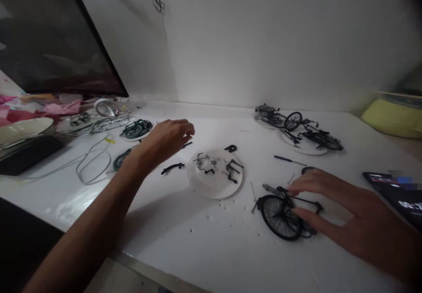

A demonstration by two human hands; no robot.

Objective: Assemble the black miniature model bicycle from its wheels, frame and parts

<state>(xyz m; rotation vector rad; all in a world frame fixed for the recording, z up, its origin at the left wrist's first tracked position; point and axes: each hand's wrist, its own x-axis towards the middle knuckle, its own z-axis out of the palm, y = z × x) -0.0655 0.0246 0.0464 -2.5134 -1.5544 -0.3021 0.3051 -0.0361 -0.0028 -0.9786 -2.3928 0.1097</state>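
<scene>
Over the left middle of the white table, my left hand (172,135) hangs with fingers loosely bent and apart, and nothing shows in them. Just beyond its fingertips lies a small black rod-like piece (187,144). A curved black part (172,168), like a mudguard, rests below the hand. My right hand (343,209) has its thumb and index finger on a black miniature bicycle (280,218), whose spoked wheel faces me, tilted. Between the hands stands a white paper plate (216,189) with small dark metal parts. A black slotted piece (231,148) sits at its far edge.
At the back right, more black model bicycles (321,140) lie on plates. A thin screwdriver (289,160) is nearer. Green model bicycles (136,129) and a looped cable (94,165) are on the left. A phone (392,196) lies at right; a monitor (59,42) stands back left.
</scene>
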